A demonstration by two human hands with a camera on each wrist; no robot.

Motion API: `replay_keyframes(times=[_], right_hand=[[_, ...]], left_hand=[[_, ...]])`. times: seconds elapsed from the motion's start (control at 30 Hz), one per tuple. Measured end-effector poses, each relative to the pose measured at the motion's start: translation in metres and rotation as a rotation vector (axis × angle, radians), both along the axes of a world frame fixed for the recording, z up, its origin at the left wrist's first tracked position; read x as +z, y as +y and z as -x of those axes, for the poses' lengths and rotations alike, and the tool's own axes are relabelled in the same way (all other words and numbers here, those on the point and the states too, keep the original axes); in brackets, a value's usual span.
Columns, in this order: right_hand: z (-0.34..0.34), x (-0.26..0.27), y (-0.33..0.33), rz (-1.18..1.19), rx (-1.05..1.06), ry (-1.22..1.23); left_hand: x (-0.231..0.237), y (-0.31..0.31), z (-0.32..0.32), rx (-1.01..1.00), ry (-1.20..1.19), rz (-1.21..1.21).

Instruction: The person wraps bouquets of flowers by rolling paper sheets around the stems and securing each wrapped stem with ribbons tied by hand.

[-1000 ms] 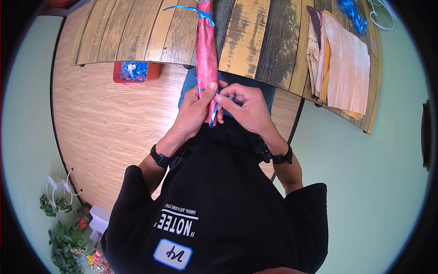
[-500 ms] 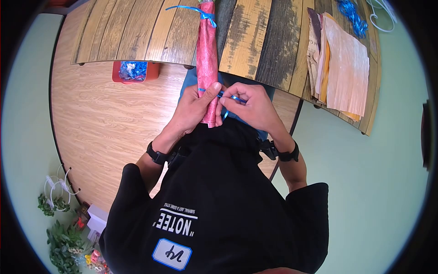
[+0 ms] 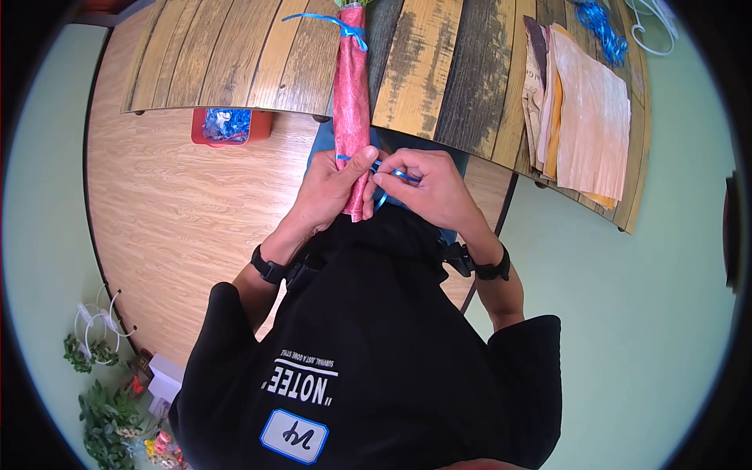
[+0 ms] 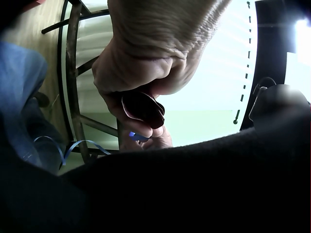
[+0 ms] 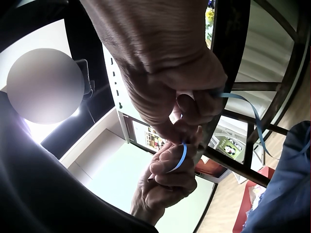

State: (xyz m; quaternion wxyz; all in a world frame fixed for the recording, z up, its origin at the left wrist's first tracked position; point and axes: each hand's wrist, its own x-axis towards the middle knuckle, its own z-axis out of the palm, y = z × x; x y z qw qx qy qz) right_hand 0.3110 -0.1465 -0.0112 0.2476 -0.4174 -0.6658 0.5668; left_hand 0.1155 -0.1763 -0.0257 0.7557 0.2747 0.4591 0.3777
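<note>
A long bundle wrapped in pink paper (image 3: 352, 102) lies partly over the table edge, with green leaves (image 3: 343, 3) showing at its far end. Blue ribbon is knotted round its upper part as a bow (image 3: 355, 33). My left hand (image 3: 321, 190) grips the lower end, thumb on top. In the left wrist view the rolled paper end (image 4: 141, 108) sticks out of that hand. Close on the right, my right hand (image 3: 432, 184) pinches a second blue ribbon (image 3: 403, 174) that goes round the lower wrap. A loose length of this ribbon (image 5: 254, 114) hangs down in the right wrist view.
Sheets of wrapping paper (image 3: 591, 117) lie stacked on the right of the wooden table (image 3: 419, 63), below a bunch of blue ribbon (image 3: 601, 31). A red bin (image 3: 261, 124) with blue and white scraps stands on the floor to the left. Leafy plants (image 3: 110, 427) are at lower left.
The right hand has drawn slightly right, away from the wrap, with the ribbon between its fingers. The ribbon end that lay across the lower wrap now hangs to its right. The left hand keeps its grip.
</note>
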Motion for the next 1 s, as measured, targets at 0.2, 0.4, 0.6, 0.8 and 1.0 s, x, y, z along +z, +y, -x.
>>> replay_keyframes(times=[0.2,0.4,0.6,0.8,1.0], right_hand=[[-0.007,0.003,0.0,0.264,-0.039,0.159],[-0.023,0.032,0.012,0.02,-0.028,-0.108],[-0.033,0.052,0.032,0.148,0.109,-0.318],[-0.025,0.07,0.042,0.323,0.08,-0.167],[-0.002,0.074,0.043,0.364,0.04,-0.097]], left_hand=[[0.005,-0.001,-0.001,0.021,0.019,-0.005],[0.005,0.0,0.003,-0.032,0.026,-0.017],[0.002,-0.001,0.004,-0.01,-0.035,-0.038],[0.002,-0.001,0.005,-0.015,-0.036,-0.039],[0.0,-0.001,0.008,-0.063,-0.01,-0.081]])
